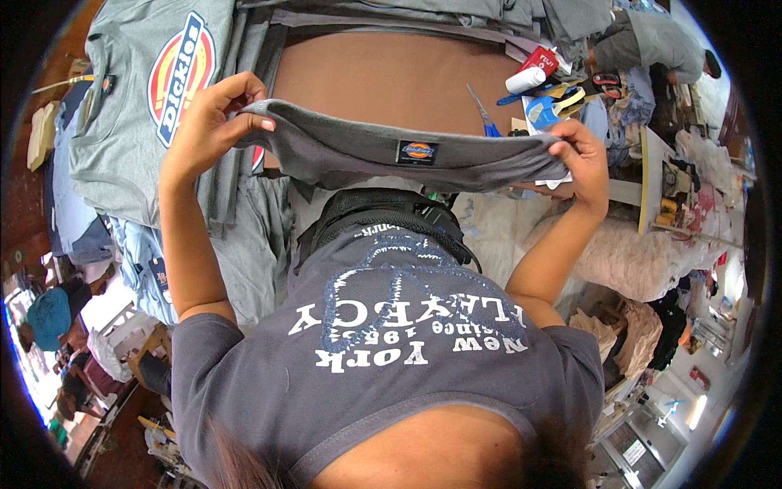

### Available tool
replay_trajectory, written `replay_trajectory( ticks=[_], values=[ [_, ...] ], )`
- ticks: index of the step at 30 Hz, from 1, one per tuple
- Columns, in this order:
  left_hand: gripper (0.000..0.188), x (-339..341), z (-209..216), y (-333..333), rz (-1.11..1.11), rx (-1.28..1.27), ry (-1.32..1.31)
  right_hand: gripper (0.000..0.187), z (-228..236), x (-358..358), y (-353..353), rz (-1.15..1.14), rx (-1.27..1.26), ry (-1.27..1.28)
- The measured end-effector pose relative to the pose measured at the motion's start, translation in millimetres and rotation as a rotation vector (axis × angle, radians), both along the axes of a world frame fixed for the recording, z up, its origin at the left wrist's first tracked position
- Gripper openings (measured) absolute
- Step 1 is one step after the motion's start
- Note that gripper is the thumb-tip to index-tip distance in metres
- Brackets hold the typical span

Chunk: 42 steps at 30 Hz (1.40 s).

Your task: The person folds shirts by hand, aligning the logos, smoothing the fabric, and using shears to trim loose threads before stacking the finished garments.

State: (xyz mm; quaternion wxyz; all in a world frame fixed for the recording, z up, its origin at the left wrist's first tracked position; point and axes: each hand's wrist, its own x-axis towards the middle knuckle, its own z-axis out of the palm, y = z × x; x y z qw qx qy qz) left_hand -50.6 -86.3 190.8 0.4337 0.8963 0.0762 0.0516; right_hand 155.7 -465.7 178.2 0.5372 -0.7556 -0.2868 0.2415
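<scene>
A grey T-shirt [342, 151] is stretched out between my two hands above the near edge of the table, with a small black label [416, 152] on its upper middle. At its left end, my left hand [210, 126] pinches the fabric between thumb and curled fingers. My right hand [584, 163] grips the opposite end in the same way. The held edge sags slightly across the middle. Most of the shirt's lower part is folded away from sight.
Brown tabletop [383, 77] lies beyond the shirt. Blue-handled scissors [482, 112], a white spool [525, 79] and a blue-and-yellow tape dispenser [554, 106] sit at its right. A printed grey shirt [114, 122] lies left. Another person [652, 41] is at the far right.
</scene>
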Motion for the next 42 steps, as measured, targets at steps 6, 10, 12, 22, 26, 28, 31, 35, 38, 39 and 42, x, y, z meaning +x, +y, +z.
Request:
replay_trajectory(
  ticks=[6, 10, 12, 22, 26, 28, 31, 35, 38, 39, 42],
  values=[
    [0.039, -14, 10, -17, -0.002, 0.280, -0.039, 0.013, 13, 0, -20, 0.202, -0.015, -0.044],
    [0.036, 1, 3, 0, -0.124, 0.211, -0.167, 0.010, 9, 23, 1, 0.228, -0.145, -0.100],
    [0.031, 44, -33, 24, -0.088, 0.219, -0.052, 0.017, -23, 60, 45, 0.274, -0.341, -0.308],
    [0.022, 126, -184, 52, 0.252, 0.786, -0.072, 0.017, -196, 89, 145, -0.352, -0.667, -0.939],
    [0.015, 84, -183, -5, 0.288, 0.757, -0.167, 0.029, -190, 17, 137, -0.126, -0.174, -0.993],
    [0.030, 49, -201, -44, 0.213, 0.450, -0.132, 0.038, -188, -47, 126, 0.065, -0.306, -0.990],
    [0.049, 24, -213, -66, 0.213, 0.589, -0.038, 0.046, -193, -80, 100, 0.108, -0.506, -0.909],
    [0.056, 39, -213, -53, 0.315, 0.640, -0.059, 0.049, -202, -54, 101, -0.163, -0.458, -0.799],
    [0.061, 54, -221, -30, 0.313, 0.741, -0.050, 0.049, -210, -30, 110, -0.189, -0.422, -0.779],
    [0.061, 60, -225, -23, 0.297, 0.751, -0.059, 0.048, -212, -21, 112, -0.183, -0.408, -0.777],
    [0.061, 79, -228, -11, 0.268, 0.736, -0.102, 0.048, -222, 12, 114, -0.105, -0.326, -0.707]
  ],
)
